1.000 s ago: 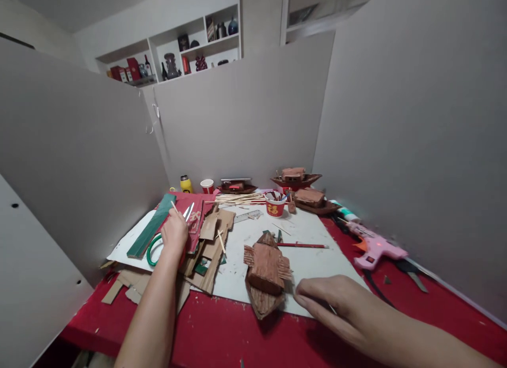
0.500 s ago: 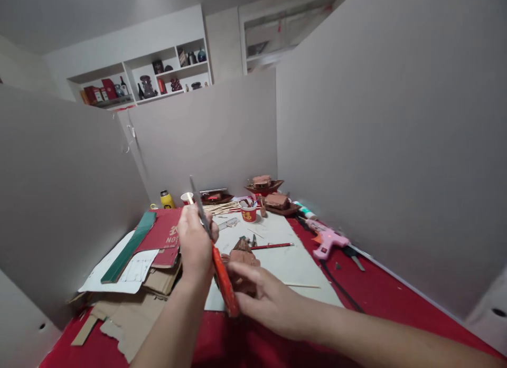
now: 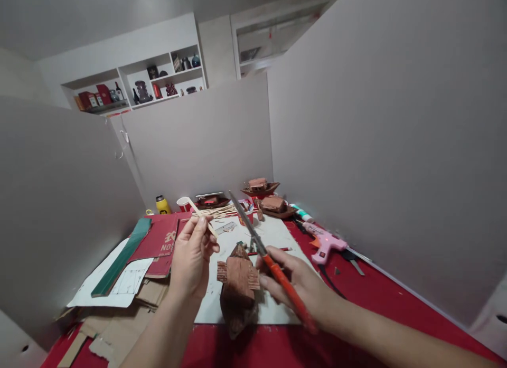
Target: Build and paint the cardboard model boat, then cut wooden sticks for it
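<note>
My left hand (image 3: pixel 194 254) pinches a thin pale wooden strip (image 3: pixel 197 210), which slants up out of the fingertips. In my right hand (image 3: pixel 311 291) is a pair of scissors with red-orange handles (image 3: pixel 288 291); the long metal blades point up and away and look closed together. The scissors and the strip are apart. Below and between my hands, a brown model boat (image 3: pixel 240 281) with a roofed cabin and ribbed side pieces sits at the near edge of the white sheet (image 3: pixel 273 230). My right fingertips are close to its right side; whether they touch it I cannot tell.
Finished-looking model boats (image 3: pixel 259 186) stand at the back by the grey partition (image 3: pixel 198 141). A pink glue gun (image 3: pixel 327 244) lies on the right. Cardboard (image 3: pixel 122 326) and a green strip (image 3: pixel 122 257) are on the left. Thin sticks (image 3: pixel 216 211) lie behind the sheet.
The scissors have moved from beside my left hand to the right, now in my right hand. My hands have separated, uncovering the boat. The strip in my left hand shows more clearly.
</note>
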A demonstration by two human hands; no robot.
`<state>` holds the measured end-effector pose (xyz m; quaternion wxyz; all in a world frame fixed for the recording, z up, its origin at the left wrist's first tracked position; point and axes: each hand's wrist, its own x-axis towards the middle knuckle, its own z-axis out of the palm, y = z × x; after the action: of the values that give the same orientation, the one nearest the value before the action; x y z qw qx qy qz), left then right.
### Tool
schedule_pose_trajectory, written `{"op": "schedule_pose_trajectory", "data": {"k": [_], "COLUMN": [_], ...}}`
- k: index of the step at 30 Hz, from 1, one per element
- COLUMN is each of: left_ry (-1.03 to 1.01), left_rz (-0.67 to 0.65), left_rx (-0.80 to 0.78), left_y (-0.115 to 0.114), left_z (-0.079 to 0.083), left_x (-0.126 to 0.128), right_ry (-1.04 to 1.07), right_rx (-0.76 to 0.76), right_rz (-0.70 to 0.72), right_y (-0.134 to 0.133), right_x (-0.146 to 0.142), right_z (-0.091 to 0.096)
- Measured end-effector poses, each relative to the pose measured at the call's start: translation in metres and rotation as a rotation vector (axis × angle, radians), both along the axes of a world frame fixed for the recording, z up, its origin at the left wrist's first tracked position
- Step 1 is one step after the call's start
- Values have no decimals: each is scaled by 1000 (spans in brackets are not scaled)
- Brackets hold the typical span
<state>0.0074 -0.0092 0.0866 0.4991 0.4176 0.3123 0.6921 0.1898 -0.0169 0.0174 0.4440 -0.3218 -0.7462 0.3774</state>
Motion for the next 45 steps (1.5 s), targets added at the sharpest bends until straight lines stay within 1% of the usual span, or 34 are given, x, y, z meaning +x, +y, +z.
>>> {"op": "schedule_pose_trajectory", "data": {"k": [2,4,7,10,13,18,20,24,29,32,40,45], "left_ry": [-7,-10,25,66,68,86,102,156,209,224,238,248], "left_rz": [-21,-25,-9,17,54,105,110,133,202,222,303,298], "left_rx": [-27,-36,-42,-63,-73,-123,-155,-165,-156,-158,-81,-72], "left_y": [-3,-7,-10,-12,-13,-15,-15,-16,-18,-18,-18,-21], "left_z": [-4,-8,-16,-25,-34,-49,-53,-60,-66,-69,-68,-68], "left_x": [-8,-12,-15,-17,-20,-22,-23,-26,-28,-26,-23,-23], "right_ry": [-83,-197,-379,-531,-614,-614,-638,-679,-665,-658,-639,-657], "right_rx": [35,102,198,258,287,338,328,298,313,320,332,362], "right_rz": [-91,-156,-232,-260,-271,-286,-292,-264,-245,-241,-226,-220], "right_y": [4,9,13,11,7,7,8,10,10,10,12,12], "right_x": [12,20,26,25,23,26,28,27,26,27,29,29], "right_z": [-1,-2,-3,-5,-6,-8,-9,-9,-7,-8,-11,-9]}}
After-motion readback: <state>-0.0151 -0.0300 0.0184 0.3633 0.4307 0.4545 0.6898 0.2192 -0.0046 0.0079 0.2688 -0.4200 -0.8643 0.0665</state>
